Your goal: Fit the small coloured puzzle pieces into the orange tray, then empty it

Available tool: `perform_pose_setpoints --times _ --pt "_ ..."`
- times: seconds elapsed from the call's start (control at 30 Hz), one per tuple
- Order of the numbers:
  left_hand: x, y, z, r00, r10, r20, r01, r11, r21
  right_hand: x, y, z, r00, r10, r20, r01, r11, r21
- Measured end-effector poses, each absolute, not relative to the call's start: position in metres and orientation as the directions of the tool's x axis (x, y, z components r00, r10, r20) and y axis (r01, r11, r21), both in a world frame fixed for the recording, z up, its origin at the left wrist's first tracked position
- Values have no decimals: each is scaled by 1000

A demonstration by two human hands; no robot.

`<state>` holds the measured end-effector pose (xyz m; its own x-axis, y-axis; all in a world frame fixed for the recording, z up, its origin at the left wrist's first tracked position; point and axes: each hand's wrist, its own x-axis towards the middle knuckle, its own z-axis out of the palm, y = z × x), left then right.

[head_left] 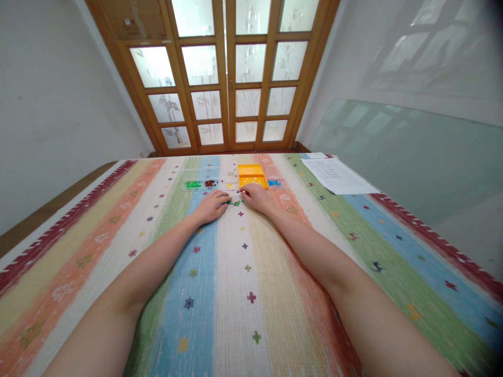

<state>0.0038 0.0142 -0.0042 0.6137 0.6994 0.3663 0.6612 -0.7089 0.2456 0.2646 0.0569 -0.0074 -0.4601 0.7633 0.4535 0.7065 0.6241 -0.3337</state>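
**Small loose beads between two fingertips**

Both hands lie palm-down on the striped tablecloth [243, 293]. The left hand [212, 206] has its fingers curled toward a scatter of small beads [234, 202], and the right hand [256, 198] has its fingertips drawn together at the scatter's other edge. Whether either hand has a bead pinched is too small to tell. The beads lie in the gap between the two sets of fingertips, touching or just beside them.

Just beyond the right hand's knuckles sits an orange tray [249, 170]. Clear compartments with green beads [193, 184] and brown beads [209, 183] lie beyond the left hand. Blue beads [274, 183] lie outboard of the right hand, and a paper sheet [336, 175] lies farther out still.

The beads look hard, very light and likely to roll or skip (the woven cloth should slow them). Each is probably best taken by its sides, between thumb tip and forefinger tip, with little pressure.
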Motion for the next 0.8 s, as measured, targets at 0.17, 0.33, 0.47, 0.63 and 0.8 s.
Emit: perform_pose_setpoints --times 0.17,0.33,0.47,0.63,0.8 --pt "-8 24 -9 538 739 406 715 -655 245 264 59 -10 -480 748 458 693 644 -325" --pt "-13 29 -14 518 753 405 741 -632 228 264 61 -13 -477 753 453 697 638 -328" --pt "-14 29 -14 493 772 401 760 -606 233 264 60 -14 -480 745 464 689 647 -326" --pt "-16 29 -12 461 793 398 780 -576 244 264 59 -13 -479 753 451 694 639 -330" --pt "-16 28 -11 446 799 403 779 -569 264 264 56 -9 -484 759 436 693 637 -339"
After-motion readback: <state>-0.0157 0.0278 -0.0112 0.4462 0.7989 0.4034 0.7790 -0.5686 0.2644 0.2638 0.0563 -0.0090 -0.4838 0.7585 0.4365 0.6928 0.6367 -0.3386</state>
